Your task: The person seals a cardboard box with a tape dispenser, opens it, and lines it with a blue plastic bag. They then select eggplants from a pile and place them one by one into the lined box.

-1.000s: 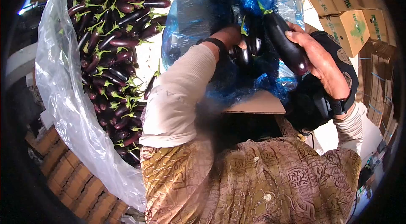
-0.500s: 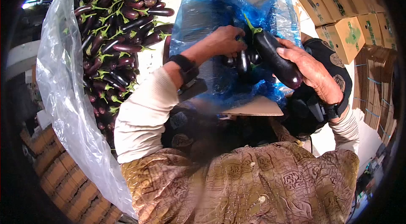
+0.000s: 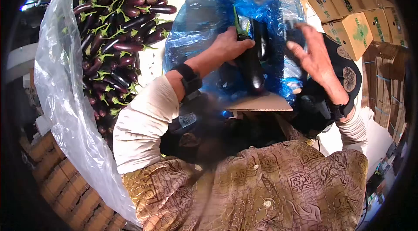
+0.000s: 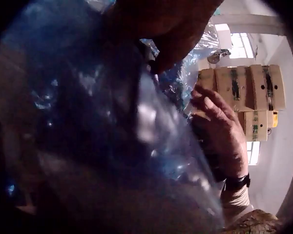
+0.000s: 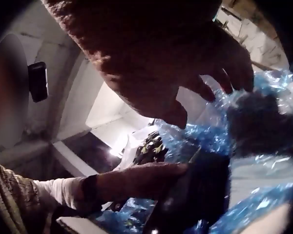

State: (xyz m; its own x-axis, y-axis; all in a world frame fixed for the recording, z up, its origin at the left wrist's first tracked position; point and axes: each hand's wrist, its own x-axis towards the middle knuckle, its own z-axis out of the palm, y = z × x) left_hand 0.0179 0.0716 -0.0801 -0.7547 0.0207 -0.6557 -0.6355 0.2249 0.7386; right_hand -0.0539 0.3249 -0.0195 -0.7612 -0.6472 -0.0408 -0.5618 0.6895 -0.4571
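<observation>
A large dark eggplant (image 3: 251, 72) lies lengthwise in a box lined with blue plastic (image 3: 191, 26), its green stem pointing away. My left hand (image 3: 228, 45) grips its stem end, thumb across the top; the right wrist view shows this hand (image 5: 136, 181) at the eggplant (image 5: 178, 202) too. Just right of it lies another eggplant (image 3: 262, 39). My right hand (image 3: 315, 59) holds nothing, its fingers apart over the box's right side. In the left wrist view, the left hand (image 4: 161, 24) is dark and its fingertips are partly hidden; the right hand (image 4: 223, 129) is beyond the plastic.
A big pile of eggplants (image 3: 117, 43) with green stems covers the left of the white table, beside a clear plastic sheet (image 3: 65, 96). Cardboard boxes (image 3: 352, 35) are stacked at the right above flattened cardboard (image 3: 383, 87). A cardboard flap (image 3: 263, 103) borders the near side.
The large eggplant has moved left and down into the box, out of my right hand. My left hand has come onto its stem end, and my right hand has opened and drawn away rightward.
</observation>
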